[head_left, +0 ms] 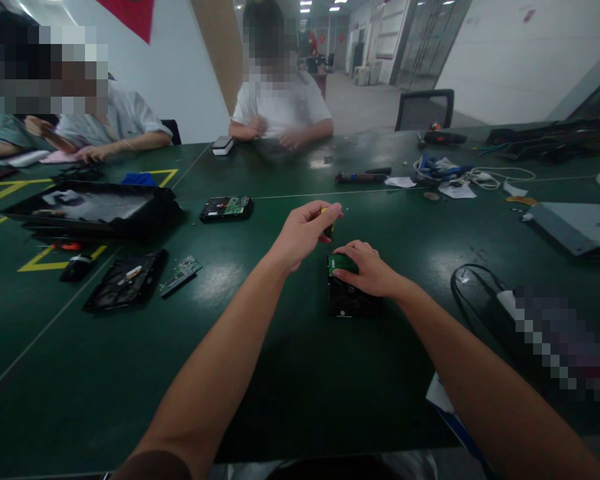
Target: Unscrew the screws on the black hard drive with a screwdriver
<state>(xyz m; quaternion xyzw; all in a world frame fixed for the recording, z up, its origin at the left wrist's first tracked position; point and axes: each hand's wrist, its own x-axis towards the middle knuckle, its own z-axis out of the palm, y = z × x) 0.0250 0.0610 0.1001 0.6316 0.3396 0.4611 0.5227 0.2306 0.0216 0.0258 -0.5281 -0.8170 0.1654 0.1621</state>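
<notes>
- While the right hand lies spread over the hard drive, the left hand pinches an upright screwdriver.
- The drive sits on the surface, nearer than the screwdriver, long side pointing away.

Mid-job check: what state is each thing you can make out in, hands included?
Left hand: closed around the screwdriver-like tool
Right hand: resting on the near drive, thumb and fingers apart
Screwdriver-like tool: roughly upright, tip contact unclear
Near drive: flat, green board on it
Far drive: flat, board side up
Loose circuit board: off any drive
Black tray: uncovered, things inside
</notes>
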